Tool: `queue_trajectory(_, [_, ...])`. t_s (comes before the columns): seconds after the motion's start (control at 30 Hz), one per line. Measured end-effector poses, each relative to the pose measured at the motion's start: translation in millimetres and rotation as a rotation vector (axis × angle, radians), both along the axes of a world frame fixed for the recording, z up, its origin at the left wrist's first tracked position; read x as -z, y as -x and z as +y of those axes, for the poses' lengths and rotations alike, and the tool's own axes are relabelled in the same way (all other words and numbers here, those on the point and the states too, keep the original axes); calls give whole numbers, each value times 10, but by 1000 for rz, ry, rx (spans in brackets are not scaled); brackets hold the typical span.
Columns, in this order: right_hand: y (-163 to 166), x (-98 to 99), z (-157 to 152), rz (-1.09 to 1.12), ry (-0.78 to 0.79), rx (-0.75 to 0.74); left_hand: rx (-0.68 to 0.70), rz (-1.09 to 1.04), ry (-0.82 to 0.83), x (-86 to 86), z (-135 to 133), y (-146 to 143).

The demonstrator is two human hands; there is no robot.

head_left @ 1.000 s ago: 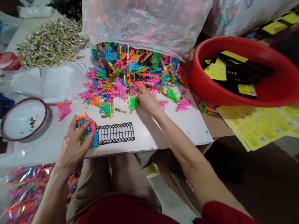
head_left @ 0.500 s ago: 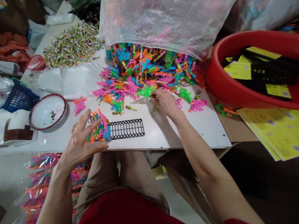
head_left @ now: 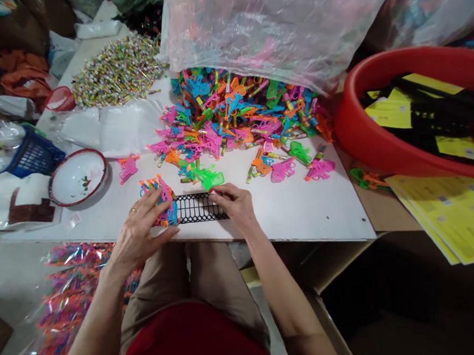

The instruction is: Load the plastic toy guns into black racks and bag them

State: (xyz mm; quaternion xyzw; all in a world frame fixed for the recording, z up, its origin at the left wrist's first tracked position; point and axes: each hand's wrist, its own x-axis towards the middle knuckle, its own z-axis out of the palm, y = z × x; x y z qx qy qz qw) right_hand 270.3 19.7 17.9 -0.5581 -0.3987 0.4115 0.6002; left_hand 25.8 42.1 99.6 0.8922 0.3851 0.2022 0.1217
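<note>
A black plastic rack point(head_left: 198, 208) with rows of holes lies near the table's front edge. Colourful toy guns point(head_left: 164, 197) stand packed in its left part. Over these bends my left hand point(head_left: 141, 218), its fingers laid across them and its thumb along the near side. My right hand point(head_left: 234, 202) is closed in a pinch on a green toy gun point(head_left: 207, 177), just above the rack's right half. The pinched end is partly hidden by the fingers. Behind the rack spreads a large heap of mixed toy guns point(head_left: 232, 112), several with small printed tubes.
A clear plastic bag point(head_left: 274, 27) hangs over the heap. To the left are a white bowl point(head_left: 77, 179), a blue basket point(head_left: 40, 152) and a pile of small tubes point(head_left: 117, 69). On the right, a red tub point(head_left: 351, 119) stands near yellow printed sheets point(head_left: 445, 216).
My right hand has come from the heap toward me and left, bringing the green toy gun over the rack. My left hand has moved slightly right, its fingers lowering onto the racked toy guns.
</note>
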Motion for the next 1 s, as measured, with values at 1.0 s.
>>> queue_trajectory(1.0, [723,309,354,-129,135,-209,22,8,93,-75,480,-177])
